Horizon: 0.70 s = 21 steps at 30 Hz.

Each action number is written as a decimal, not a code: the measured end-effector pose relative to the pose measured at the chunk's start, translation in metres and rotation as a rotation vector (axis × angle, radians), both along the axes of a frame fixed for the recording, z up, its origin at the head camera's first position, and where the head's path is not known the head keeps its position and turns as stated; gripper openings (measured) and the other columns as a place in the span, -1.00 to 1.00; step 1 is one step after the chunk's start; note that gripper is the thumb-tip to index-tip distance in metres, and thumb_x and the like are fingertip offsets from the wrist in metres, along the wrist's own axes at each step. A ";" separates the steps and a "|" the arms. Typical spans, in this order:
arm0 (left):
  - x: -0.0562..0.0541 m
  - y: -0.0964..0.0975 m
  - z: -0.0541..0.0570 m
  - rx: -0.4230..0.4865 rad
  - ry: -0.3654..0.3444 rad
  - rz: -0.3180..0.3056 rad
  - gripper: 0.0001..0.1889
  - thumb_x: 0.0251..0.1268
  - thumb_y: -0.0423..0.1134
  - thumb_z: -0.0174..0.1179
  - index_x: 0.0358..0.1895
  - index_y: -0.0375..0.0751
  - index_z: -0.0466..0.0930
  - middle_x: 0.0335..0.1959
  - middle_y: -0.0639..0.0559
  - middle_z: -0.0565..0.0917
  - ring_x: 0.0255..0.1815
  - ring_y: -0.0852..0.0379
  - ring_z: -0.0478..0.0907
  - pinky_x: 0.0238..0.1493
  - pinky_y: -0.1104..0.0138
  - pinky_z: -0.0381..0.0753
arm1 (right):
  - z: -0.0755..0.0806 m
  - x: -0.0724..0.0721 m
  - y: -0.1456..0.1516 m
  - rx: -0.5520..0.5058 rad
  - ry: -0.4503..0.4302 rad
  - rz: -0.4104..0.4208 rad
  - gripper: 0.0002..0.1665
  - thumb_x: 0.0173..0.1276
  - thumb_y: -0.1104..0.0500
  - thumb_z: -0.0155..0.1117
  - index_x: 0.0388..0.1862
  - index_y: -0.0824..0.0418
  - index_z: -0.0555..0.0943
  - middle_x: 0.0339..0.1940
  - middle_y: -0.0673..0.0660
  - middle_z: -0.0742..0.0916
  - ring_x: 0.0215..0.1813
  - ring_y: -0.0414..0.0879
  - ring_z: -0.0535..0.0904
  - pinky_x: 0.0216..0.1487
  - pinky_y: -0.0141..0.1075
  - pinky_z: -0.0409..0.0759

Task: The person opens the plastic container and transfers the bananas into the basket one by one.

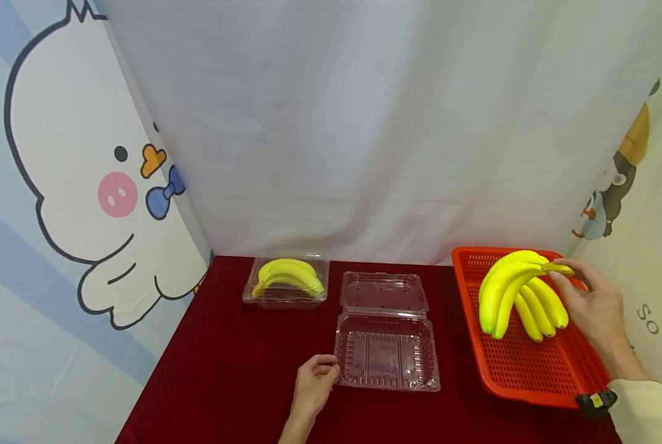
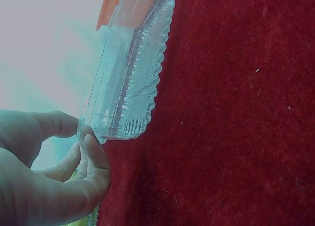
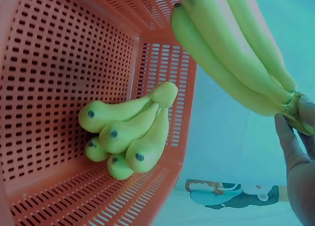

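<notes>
The right hand is pinching a banana bunch by its stem, above the red basket at the far right corner of the red table; another bunch is lying inside. The left hand is pinching an open clear box at its near left corner. By the table's far left corner, a closed box is containing bananas.

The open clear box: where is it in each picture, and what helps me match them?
Head: the open clear box sits low, just right of centre.
Left wrist: upper left, edge pinched by the left hand.
Right wrist: not in it.
Shared landmark: red basket, visible in all three.
</notes>
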<state>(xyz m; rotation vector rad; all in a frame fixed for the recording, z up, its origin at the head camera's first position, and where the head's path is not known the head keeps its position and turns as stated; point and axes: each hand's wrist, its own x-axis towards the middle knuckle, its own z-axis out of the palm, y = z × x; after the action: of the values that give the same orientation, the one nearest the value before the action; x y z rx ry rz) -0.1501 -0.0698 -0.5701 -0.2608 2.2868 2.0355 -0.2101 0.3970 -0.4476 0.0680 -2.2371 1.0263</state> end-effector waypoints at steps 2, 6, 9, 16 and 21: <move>0.000 0.000 -0.001 0.002 0.003 -0.001 -0.76 0.32 -0.43 0.29 0.01 -0.46 0.64 -0.42 -0.02 0.69 -0.45 0.17 0.58 -0.45 0.44 0.54 | 0.000 -0.001 0.002 0.012 0.004 0.000 -0.72 0.43 0.35 0.35 0.09 0.40 0.66 -0.13 -0.46 0.58 -0.03 -0.59 0.49 -0.05 -0.80 0.38; -0.001 0.000 -0.002 0.001 0.009 -0.001 -0.75 0.31 -0.44 0.29 0.01 -0.47 0.63 -0.42 -0.02 0.69 -0.45 0.17 0.58 -0.45 0.44 0.54 | -0.003 -0.004 0.005 0.041 -0.013 -0.005 -0.71 0.44 0.34 0.36 0.10 0.38 0.66 -0.10 -0.38 0.59 -0.01 -0.59 0.45 -0.01 -0.81 0.34; -0.001 -0.001 -0.002 -0.002 0.013 0.000 -0.75 0.30 -0.44 0.29 0.01 -0.46 0.63 -0.42 -0.01 0.69 -0.45 0.17 0.58 -0.46 0.44 0.54 | -0.008 -0.008 0.008 0.073 -0.026 -0.009 -0.71 0.42 0.37 0.35 0.10 0.40 0.66 -0.06 -0.07 0.67 0.00 -0.61 0.40 -0.02 -0.82 0.34; 0.000 -0.002 -0.003 0.004 0.004 -0.003 -0.76 0.31 -0.44 0.29 0.01 -0.46 0.63 -0.42 -0.02 0.69 -0.47 0.19 0.57 -0.46 0.45 0.53 | -0.020 -0.015 0.014 0.124 -0.058 -0.006 -0.73 0.41 0.43 0.33 0.06 0.45 0.64 -0.03 0.38 0.67 -0.03 -0.66 0.31 -0.11 -0.84 0.33; 0.000 -0.003 -0.004 0.003 -0.002 -0.006 -0.76 0.32 -0.44 0.29 0.01 -0.45 0.63 -0.41 -0.03 0.69 -0.46 0.17 0.58 -0.45 0.45 0.54 | -0.028 -0.022 0.014 0.137 -0.045 0.029 -0.71 0.35 0.52 0.34 0.04 0.50 0.63 -0.04 0.42 0.66 -0.03 -0.69 0.29 -0.08 -0.84 0.31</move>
<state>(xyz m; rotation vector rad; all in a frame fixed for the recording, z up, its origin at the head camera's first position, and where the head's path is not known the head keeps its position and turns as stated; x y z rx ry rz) -0.1503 -0.0728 -0.5744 -0.2553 2.2806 2.0347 -0.2322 0.4112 -0.4759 0.1389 -2.3515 0.8967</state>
